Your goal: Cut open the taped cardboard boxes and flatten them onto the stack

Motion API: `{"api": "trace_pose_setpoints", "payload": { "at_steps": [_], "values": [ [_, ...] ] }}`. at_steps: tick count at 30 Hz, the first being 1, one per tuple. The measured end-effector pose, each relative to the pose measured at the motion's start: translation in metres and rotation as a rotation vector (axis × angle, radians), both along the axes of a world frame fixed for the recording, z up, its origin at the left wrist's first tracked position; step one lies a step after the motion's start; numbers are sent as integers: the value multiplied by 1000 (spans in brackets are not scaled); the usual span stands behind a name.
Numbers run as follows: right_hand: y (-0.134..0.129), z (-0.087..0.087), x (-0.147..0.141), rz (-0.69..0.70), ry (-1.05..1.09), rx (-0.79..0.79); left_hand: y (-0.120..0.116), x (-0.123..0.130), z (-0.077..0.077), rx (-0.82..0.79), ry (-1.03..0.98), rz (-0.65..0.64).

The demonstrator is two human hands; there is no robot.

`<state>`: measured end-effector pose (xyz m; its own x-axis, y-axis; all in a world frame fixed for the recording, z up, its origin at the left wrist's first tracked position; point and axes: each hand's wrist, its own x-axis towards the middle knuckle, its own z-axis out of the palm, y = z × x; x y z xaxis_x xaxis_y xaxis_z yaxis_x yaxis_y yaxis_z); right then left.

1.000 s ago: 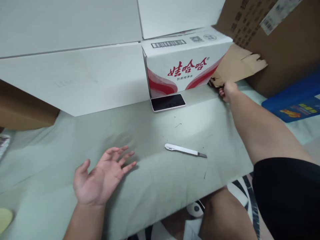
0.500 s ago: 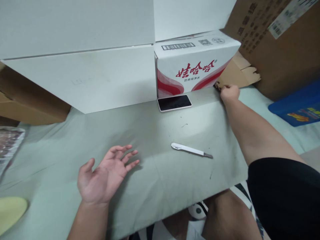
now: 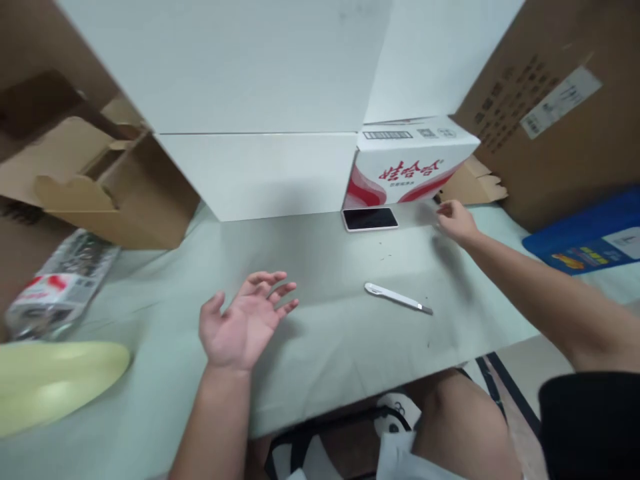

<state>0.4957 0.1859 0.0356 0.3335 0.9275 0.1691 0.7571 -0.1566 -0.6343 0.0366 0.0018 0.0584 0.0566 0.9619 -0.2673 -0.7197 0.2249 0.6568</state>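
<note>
- Pale green cloth [image 3: 325, 373] covers the work surface; near left, a yellow-green rounded object [image 3: 60, 383], cut off by the frame, exact type unclear.
- Left hand [image 3: 247, 323]: palm up, fingers loosely spread, grasping nothing.
- White-handled craft knife [image 3: 397, 298]: flat on the cloth, right of the left fingertips. Long axis runs left-right, slightly slanted, handle end toward the left hand, blade toward the right and the near edge. Left hand is nearer the handle; right hand sits beyond the blade end. Nothing seen blocking the handle.
- Right hand [image 3: 457, 222]: fingers curled, blurred; can't tell if they pinch anything small.
- Smartphone [image 3: 370, 219]: screen dark, left of the right fingers, at the foot of the red-and-white Wahaha water carton [image 3: 410, 175].
- Brown cardboard piece [image 3: 480, 181]: just behind the right hand, hemmed in between Wahaha carton and big brown carton [image 3: 565, 153].
- White panels [image 3: 260, 80]: tall, at back.
</note>
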Motion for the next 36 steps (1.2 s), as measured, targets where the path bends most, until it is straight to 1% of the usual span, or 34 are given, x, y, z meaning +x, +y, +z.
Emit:
{"api": "trace_pose_setpoints", "payload": {
  "at_steps": [1, 3, 4, 7, 8, 10, 11, 13, 15, 16, 18, 20, 21, 23, 25, 27, 28, 30, 32, 34, 35, 36],
  "values": [
    [-11, 5, -20, 19, -18, -28, -3, -3, 1, 16, -18, 21],
    [-32, 14, -67, 164, -24, -47, -8, -10, 3, 45, -45, 67],
    [-42, 18, -95, 280, -31, -48, -11, -14, 3, 60, -48, 92],
    [-62, 29, -189, 813, -119, 40, -18, -25, 4, 104, -17, 182],
    [-65, 32, -223, 961, -141, 77, -20, -29, 4, 113, 4, 212],
    [-65, 40, -294, 1153, -160, 142, -22, -35, 3, 130, 53, 266],
    [-63, 45, -330, 1209, -162, 169, -23, -38, 3, 142, 77, 284],
    [-57, 56, -398, 1295, -164, 192, -25, -43, 3, 169, 114, 307],
    [-53, 71, -458, 1316, -178, 236, -25, -48, 3, 193, 135, 321],
    [-52, 80, -483, 1293, -200, 239, -26, -50, 3, 202, 140, 323],
    [-52, 97, -525, 1197, -262, 176, -26, -54, 4, 221, 142, 321],
    [-51, 111, -551, 1097, -338, 56, -27, -57, 4, 237, 135, 313],
    [-50, 115, -558, 1060, -368, -1, -27, -58, 5, 243, 129, 313],
    [-46, 117, -563, 1031, -400, -69, -28, -60, 5, 253, 137, 329],
    [-42, 113, -554, 1034, -378, -32, -30, -60, 5, 283, 211, 402],
    [-42, 107, -532, 1031, -316, 86, -32, -59, 6, 336, 384, 575],
    [-45, 103, -516, 1024, -272, 155, -34, -58, 7, 364, 491, 696],
    [-57, 98, -476, 1009, -171, 271, -36, -58, 9, 401, 667, 945],
    [-79, 95, -426, 974, -68, 326, -37, -58, 12, 409, 736, 1134],
    [-108, 92, -371, 921, 59, 401, -36, -58, 13, 383, 723, 1238],
    [-124, 89, -344, 896, 108, 452, -34, -58, 12, 360, 714, 1253],
    [-140, 85, -318, 887, 125, 513, -32, -57, 10, 336, 709, 1234]
  ]
}}
